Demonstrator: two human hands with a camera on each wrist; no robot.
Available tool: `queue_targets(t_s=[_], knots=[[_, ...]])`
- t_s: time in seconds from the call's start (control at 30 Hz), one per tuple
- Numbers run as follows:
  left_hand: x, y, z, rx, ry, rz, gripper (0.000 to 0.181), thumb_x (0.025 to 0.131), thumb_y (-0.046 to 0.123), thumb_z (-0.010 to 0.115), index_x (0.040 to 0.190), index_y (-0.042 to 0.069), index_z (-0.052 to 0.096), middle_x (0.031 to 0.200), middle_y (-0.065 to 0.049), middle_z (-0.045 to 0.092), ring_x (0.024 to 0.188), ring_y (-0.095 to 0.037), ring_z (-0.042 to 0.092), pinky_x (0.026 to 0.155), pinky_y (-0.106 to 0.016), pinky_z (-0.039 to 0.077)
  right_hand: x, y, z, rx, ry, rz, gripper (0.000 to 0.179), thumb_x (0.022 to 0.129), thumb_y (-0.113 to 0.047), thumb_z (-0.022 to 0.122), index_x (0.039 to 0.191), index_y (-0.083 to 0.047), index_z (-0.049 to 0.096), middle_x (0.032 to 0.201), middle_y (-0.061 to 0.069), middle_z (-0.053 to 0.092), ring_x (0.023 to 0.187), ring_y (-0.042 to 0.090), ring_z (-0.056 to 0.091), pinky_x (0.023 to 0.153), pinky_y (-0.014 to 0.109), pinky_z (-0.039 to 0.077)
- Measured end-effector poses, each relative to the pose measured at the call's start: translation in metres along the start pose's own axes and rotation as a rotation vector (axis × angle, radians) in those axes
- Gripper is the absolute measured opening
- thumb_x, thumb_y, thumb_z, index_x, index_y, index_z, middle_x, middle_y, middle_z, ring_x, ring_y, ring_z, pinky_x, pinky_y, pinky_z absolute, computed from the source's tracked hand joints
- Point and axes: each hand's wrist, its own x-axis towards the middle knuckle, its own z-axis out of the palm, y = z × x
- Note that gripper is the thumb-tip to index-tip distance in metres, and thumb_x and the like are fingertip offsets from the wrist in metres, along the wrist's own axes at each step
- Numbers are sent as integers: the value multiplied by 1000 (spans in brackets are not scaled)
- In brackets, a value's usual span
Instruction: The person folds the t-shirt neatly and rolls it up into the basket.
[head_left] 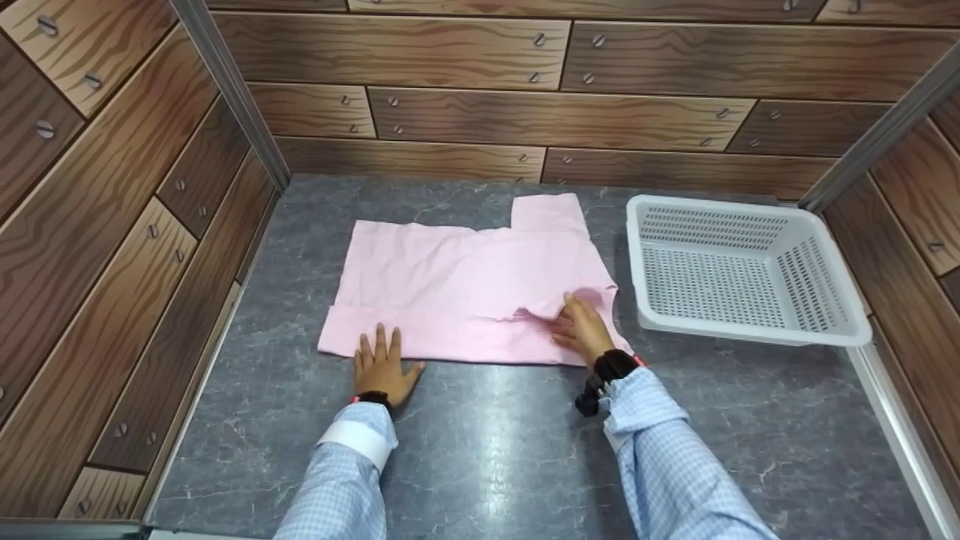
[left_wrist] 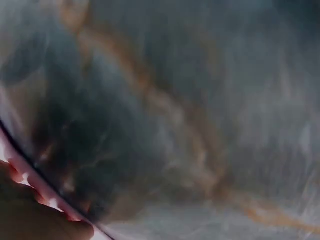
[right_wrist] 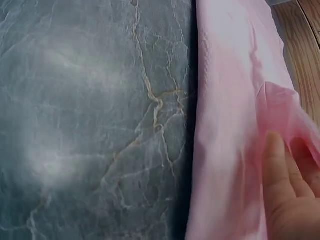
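Pink cloth lying crosswise, both hands at its near side

The pink cloth (head_left: pixel 450 266) is lying on the grey table (head_left: pixel 487 450), in front of the person and left of the white basket (head_left: pixel 750 334), with table showing between cloth and basket. Key relation: a raised fold (head_left: pixel 534 312) is standing up near the cloth's right end, just beyond and beside the right hand (head_left: pixel 581 326). That hand is clearly the nearer one; the bulk of the cloth is extending leftward and away from its fingers. The fingers are bending in against the fold and partly hiding there; cannot tell whether they are pinching it.

The left hand (head_left: pixel 382 367) is resting at the near edge, toward the left end, its fingers straight, spread and pointing away from the person, grasping nothing.

Long axis of the cloth: running left to right, roughly parallel to the back wall (head_left: pixel 465 116). A squarish flap (head_left: pixel 547 214) is sticking out at the far right, pointing toward that wall.
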Motion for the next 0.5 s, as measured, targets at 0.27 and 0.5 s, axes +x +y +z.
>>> queue_targets(t_s=[0.27,0.5], knots=[[1,-2,4,29,-31,-13,86,93,52,56,158,13,17,165,-17,3,150,-46,-6,120,-59,-2,-5,5,7,-625,-75,-251,56,106,-33,34,152,-1,30,159,20,28,148,43,22,121,52,19],[4,-8,8,43,-44,-13,94,90,59,57,159,13,12,166,-16,-1,150,-45,-9,120,-58,-4,-17,25,3,-1277,-36,-351,65,97,-53,47,154,-22,34,163,17,17,147,55,5,113,73,3]])
